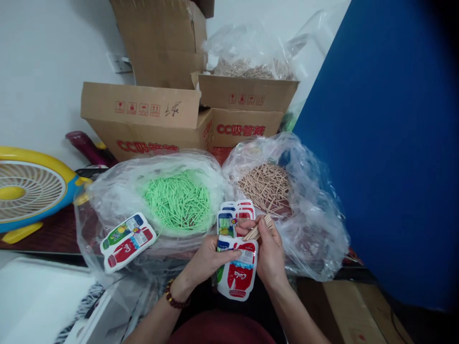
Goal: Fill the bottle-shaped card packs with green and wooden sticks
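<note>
My left hand (208, 262) grips a bottle-shaped cola packet (239, 279), red and white with a green and blue side, its thumb lying across the front. A bundle of thin tan candy sticks (257, 230) is pinched in my right hand (269, 254), close to the packet's upper edge. Just beyond my hands lie several similar packets (226, 213) in an overlapping stack, partly covered by my fingers. Tan sticks (265, 184) fill an open clear bag behind my right hand. Bright green sticks (179, 198) are heaped in another clear bag to the left.
One more packet (128, 242) lies on the front of the left bag. Cardboard boxes (143, 107) stand at the back, one bearing a bag of sticks (247, 67). A yellow and blue fan (32, 188) is at far left, a blue panel (387, 153) at right.
</note>
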A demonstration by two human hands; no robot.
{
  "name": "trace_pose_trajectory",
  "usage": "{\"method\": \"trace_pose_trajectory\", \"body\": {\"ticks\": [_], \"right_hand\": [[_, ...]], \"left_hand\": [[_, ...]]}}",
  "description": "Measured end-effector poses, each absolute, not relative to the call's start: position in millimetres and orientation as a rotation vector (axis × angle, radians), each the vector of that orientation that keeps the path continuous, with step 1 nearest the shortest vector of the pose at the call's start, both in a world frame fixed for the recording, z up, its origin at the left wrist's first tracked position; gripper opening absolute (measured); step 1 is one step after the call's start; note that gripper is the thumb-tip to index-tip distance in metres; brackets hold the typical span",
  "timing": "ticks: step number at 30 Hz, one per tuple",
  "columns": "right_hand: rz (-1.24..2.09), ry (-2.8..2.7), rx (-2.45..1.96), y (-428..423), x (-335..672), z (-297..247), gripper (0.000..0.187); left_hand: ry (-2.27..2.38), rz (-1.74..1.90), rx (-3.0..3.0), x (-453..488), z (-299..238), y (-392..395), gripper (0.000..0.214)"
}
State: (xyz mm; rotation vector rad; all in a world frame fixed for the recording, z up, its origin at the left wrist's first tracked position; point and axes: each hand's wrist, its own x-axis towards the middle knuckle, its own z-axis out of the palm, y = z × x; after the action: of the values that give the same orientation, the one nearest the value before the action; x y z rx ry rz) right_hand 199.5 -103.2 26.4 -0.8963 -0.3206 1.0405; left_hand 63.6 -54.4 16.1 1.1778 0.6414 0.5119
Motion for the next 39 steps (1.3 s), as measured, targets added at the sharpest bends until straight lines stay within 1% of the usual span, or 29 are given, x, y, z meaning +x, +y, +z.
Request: {"method": "trace_pose_trajectory", "body": {"ticks": [5, 11, 15, 19, 21, 24, 28, 30, 34, 37, 39], "right_hand": [[1.071, -0.436, -0.909, -105.3, 201.1, 21.0, 0.019], [1.28, -0.814, -0.958, -104.0, 215.5, 22.5, 0.013], [1.158, -0.94, -0.984, -99.4, 226.2, 27.8, 0.022], [1.035, -1.37, -1.212, -100.9, 232.1, 36.0, 0.029], [1.011, -1.503, -1.219, -101.9, 234.9, 37.1, 0.032], [1.075, -1.361, -1.156, -101.1, 237.9, 30.3, 0.031], [1.427, -1.028, -1.07, -101.3, 230.2, 13.4, 0.034], [1.515, -0.914, -1.058, -103.6, 222.2, 8.4, 0.033], [1.459, -0.814, -1.073, -106.2, 211.9, 7.8, 0.027], [1.422, -0.868, -1.085, -103.6, 210.9, 8.2, 0.023], [1.398, -0.893, -1.103, -101.6, 210.6, 7.1, 0.023]], "left_hand": [[0.674, 0.497, 1.207, 64.0, 15.3, -52.5, 0.02], [0.699, 0.587, 1.239, 67.7, 17.7, -44.4, 0.023], [0.686, 0.578, 1.248, 67.3, 18.4, -40.9, 0.024], [0.664, 0.643, 1.23, 65.7, 14.6, -39.7, 0.019], [0.651, 0.666, 1.234, 64.4, 12.2, -39.0, 0.018], [0.646, 0.691, 1.234, 62.4, 11.0, -37.5, 0.018], [0.667, 0.738, 1.206, 60.7, 12.5, -34.8, 0.017], [0.693, 0.749, 1.167, 59.6, 12.9, -33.7, 0.017], [0.717, 0.759, 1.055, 54.4, 14.6, -31.9, 0.021], [0.716, 0.703, 1.096, 50.4, 19.6, -30.6, 0.027], [0.724, 0.65, 1.147, 49.2, 23.6, -30.1, 0.027]]}}
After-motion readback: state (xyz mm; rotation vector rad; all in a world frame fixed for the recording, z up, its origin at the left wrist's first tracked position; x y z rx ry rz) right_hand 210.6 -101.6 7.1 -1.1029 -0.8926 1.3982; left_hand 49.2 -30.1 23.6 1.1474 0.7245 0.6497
